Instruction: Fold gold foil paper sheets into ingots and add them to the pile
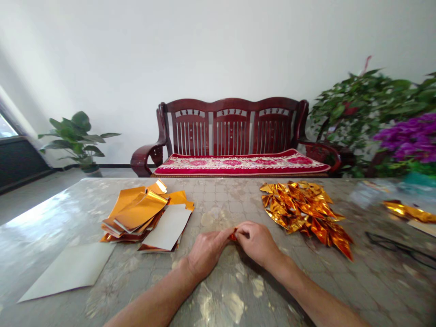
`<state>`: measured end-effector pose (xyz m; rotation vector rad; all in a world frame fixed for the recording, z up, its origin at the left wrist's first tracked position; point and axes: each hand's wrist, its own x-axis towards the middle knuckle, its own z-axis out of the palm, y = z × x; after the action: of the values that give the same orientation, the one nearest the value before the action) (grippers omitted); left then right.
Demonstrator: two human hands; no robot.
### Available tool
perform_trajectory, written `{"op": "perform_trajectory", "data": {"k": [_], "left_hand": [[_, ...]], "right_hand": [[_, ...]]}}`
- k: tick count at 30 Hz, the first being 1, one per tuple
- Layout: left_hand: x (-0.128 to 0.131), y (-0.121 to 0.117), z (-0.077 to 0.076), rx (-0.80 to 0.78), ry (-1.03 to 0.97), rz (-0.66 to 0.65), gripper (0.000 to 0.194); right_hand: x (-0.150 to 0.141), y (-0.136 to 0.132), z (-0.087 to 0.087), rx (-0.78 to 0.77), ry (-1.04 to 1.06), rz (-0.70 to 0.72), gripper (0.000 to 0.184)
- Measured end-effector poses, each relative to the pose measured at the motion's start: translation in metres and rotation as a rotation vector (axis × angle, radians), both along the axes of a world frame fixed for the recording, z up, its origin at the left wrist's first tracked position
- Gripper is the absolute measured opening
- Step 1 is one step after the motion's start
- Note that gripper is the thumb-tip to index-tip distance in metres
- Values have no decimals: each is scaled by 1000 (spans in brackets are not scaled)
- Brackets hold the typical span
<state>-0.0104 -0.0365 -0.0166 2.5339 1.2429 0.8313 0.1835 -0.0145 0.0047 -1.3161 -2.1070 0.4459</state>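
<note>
My left hand point(207, 252) and my right hand point(256, 242) meet over the middle of the table, fingertips close together. Both are closed on a small piece of orange foil paper point(233, 236), most of which the fingers hide. To the left lies a loose stack of gold foil sheets point(141, 210), with a sheet showing its pale back point(167, 227) at its right side. On the right, a heap of folded, crumpled gold foil pieces point(303, 209) spreads toward me.
A single pale sheet point(70, 270) lies at the left front of the table point(221, 211). Black-framed glasses point(398, 247), more gold foil point(408, 211) and clear plastic point(371, 191) sit at the right. Behind stands a dark red wooden bench point(231, 129); plants flank it.
</note>
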Motion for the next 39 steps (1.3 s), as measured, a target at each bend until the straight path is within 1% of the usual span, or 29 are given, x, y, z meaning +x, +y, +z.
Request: {"op": "perform_trajectory", "data": {"k": [3, 6, 11, 14, 18, 23, 27, 30, 32, 35, 39], "left_hand": [[4, -2, 1, 20, 6, -6, 30], [6, -4, 0, 44, 32, 4, 30], [9, -4, -2, 40, 63, 50, 31], [11, -5, 0, 14, 61, 81, 31], [10, -3, 0, -17, 44, 112, 32], [4, 2, -3, -2, 18, 163, 33], [3, 0, -2, 33, 58, 114, 29], [5, -3, 0, 92, 123, 76, 36], [6, -4, 1, 107, 163, 54, 40], [8, -5, 0, 125, 205, 22, 41], [9, -6, -1, 172, 236, 8, 41]], "right_hand": [[-1, -2, 4, -54, -59, -50, 18], [-3, -4, 9, -88, -110, -94, 18], [-6, -7, 8, -65, -157, -177, 17], [-8, -8, 5, -18, -151, -193, 16], [-9, -9, 3, 14, -130, -173, 15], [-8, -8, 2, 24, -95, -174, 16], [-6, -6, 3, -38, -80, -145, 20], [-4, -4, 4, -54, -87, -136, 20], [-3, -4, 5, -51, -121, -146, 18], [-4, -5, 5, -41, -171, -178, 17], [-8, -6, 5, -48, -166, -212, 13]]}}
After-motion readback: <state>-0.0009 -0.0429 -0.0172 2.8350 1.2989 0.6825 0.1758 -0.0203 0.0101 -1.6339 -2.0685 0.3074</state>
